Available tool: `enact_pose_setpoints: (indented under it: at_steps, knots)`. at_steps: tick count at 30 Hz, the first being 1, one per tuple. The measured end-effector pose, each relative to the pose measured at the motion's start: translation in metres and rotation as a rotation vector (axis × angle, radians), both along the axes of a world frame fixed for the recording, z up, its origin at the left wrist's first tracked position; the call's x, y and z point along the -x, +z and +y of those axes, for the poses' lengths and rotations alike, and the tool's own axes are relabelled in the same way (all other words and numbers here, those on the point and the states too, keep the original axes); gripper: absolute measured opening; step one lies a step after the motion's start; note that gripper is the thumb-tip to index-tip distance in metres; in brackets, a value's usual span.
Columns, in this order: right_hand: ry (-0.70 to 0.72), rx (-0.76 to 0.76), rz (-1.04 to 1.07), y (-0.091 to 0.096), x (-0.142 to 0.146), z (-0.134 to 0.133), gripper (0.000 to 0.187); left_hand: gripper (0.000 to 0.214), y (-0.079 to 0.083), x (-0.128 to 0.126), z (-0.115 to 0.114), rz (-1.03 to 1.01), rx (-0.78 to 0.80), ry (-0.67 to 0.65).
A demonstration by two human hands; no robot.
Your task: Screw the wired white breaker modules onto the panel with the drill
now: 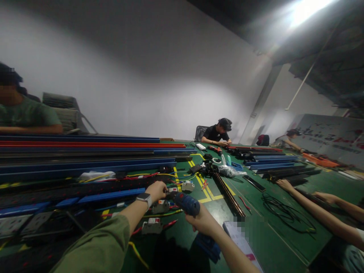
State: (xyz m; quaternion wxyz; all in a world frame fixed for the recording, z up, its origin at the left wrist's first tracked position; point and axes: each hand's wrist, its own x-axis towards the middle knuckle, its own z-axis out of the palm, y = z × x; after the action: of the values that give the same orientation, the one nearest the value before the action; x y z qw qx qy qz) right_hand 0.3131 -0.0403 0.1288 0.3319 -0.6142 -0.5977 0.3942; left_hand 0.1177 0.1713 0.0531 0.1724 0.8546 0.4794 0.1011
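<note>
My right hand (205, 221) is wrapped around the grip of a blue cordless drill (186, 203), whose nose points left. My left hand (157, 190), with a watch on its wrist, has its fingers closed just in front of the drill's tip. What those fingers pinch is hidden. A small white circuit breaker (172, 189) shows right beside the fingertips. Below the drill's nose lies another circuit breaker (160, 207) with wires. Nearer to me is a grey-white breaker (152, 226) with red wires on both sides. One more breaker (188, 185) lies beyond the drill.
Long blue rails (113, 165) and black strips cover the left side of the green table (273, 212). Copper-coloured rods (227, 193), a phone (254, 183) and a coiled black cable (284, 212) lie to the right. A co-worker's hands (286, 185) reach in there. Other people sit around.
</note>
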Motion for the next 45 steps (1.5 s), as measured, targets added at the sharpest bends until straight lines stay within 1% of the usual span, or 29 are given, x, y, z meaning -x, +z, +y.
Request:
enact_pose_setpoints:
  at_steps: [9, 14, 22, 27, 35, 39, 45]
  knots:
    - [-0.004, 0.011, -0.004, 0.006, 0.001, -0.001, 0.024, 0.023, -0.002, 0.001, 0.003, -0.005, -0.025, -0.021]
    - [0.023, 0.016, -0.013, 0.005, -0.001, 0.001, 0.024, 0.020, 0.001, 0.001, 0.000, 0.005, -0.039, -0.033]
    - [-0.014, 0.020, -0.024, 0.002, -0.002, 0.000, 0.026, 0.020, 0.005, 0.001, -0.002, -0.003, 0.002, -0.016]
    - [0.002, 0.023, -0.018, 0.004, 0.000, -0.001, 0.022, 0.023, 0.002, 0.001, 0.001, -0.003, -0.008, -0.031]
    - [-0.003, 0.014, -0.014, 0.001, -0.002, 0.000, 0.025, 0.022, -0.002, 0.001, 0.004, -0.009, -0.024, -0.041]
    - [0.012, 0.026, -0.018, -0.001, -0.003, 0.000, 0.026, 0.023, -0.002, 0.001, 0.004, -0.015, 0.002, -0.029]
    - [0.015, 0.008, -0.014, -0.005, -0.004, 0.002, 0.024, 0.022, -0.006, 0.001, 0.006, -0.004, -0.006, -0.024]
